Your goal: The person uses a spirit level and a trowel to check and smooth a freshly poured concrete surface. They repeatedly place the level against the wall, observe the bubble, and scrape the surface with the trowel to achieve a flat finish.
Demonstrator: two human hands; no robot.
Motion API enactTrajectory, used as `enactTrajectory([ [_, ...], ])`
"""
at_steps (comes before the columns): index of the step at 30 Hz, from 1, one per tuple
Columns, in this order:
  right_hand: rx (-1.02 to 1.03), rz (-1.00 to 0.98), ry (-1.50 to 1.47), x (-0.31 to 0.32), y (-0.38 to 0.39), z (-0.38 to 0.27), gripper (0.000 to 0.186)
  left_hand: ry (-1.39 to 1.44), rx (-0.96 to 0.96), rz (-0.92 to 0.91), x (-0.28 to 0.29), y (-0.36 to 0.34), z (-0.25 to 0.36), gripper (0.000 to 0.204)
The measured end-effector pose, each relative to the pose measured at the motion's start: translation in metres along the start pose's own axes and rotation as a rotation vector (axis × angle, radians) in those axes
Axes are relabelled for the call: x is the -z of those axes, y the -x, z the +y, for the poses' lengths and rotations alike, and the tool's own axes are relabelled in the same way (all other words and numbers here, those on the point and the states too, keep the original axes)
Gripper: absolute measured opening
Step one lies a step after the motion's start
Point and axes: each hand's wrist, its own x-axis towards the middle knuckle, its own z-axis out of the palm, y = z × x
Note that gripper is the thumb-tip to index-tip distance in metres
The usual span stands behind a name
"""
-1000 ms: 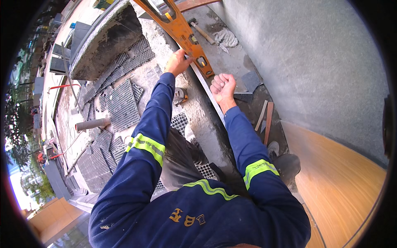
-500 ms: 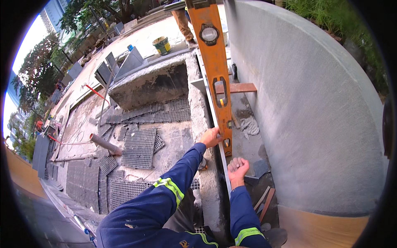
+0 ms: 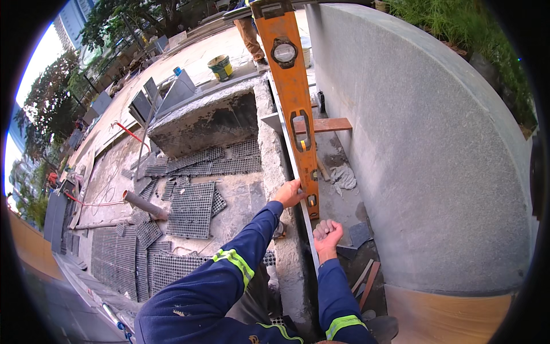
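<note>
An orange spirit level [image 3: 294, 86] with black-rimmed vials lies lengthwise along a thin pale-edged slab [image 3: 310, 234]. The slab stands on edge beside a rough concrete kerb [image 3: 270, 137]. Closed over the slab's upper edge is my left hand [image 3: 289, 194], its fingertips close by the level's near end. My right hand [image 3: 328, 236] is curled into a fist, knuckles up, just right of the slab and below the level's tip. Nothing shows inside that fist. Whether it presses on the slab's face, I cannot tell.
A curved grey wall [image 3: 412, 149] rises on the right. A reddish wood piece [image 3: 323, 125] spans between slab and wall. White cloth [image 3: 344, 179] and wood strips [image 3: 369, 284] lie in the gap. Black drainage grids [image 3: 192, 211] and a pipe [image 3: 144, 204] fill the left pit. A bucket [image 3: 220, 67] and a person [image 3: 249, 37] are beyond.
The whole view has shifted slightly, so the level and wall appear a little further left. Both hands keep nearly the same place and shape.
</note>
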Motion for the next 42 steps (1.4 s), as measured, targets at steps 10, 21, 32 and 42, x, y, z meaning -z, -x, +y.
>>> enactTrajectory([
  [10,-0.013,-0.031,-0.001,0.007,-0.005,-0.001,0.035,-0.010,0.068,-0.043,0.000,0.000,0.003,0.043],
  [21,-0.002,-0.039,0.048,0.009,-0.006,0.003,0.035,-0.005,0.092,-0.045,-0.001,0.001,0.000,0.042],
  [32,0.025,0.320,0.577,0.069,0.003,-0.034,0.023,-0.098,0.002,0.007,-0.024,-0.007,-0.023,0.037],
  [42,0.914,0.007,1.611,-0.073,0.019,-0.115,0.063,0.000,-0.037,-0.113,-0.021,-0.023,0.059,0.034],
])
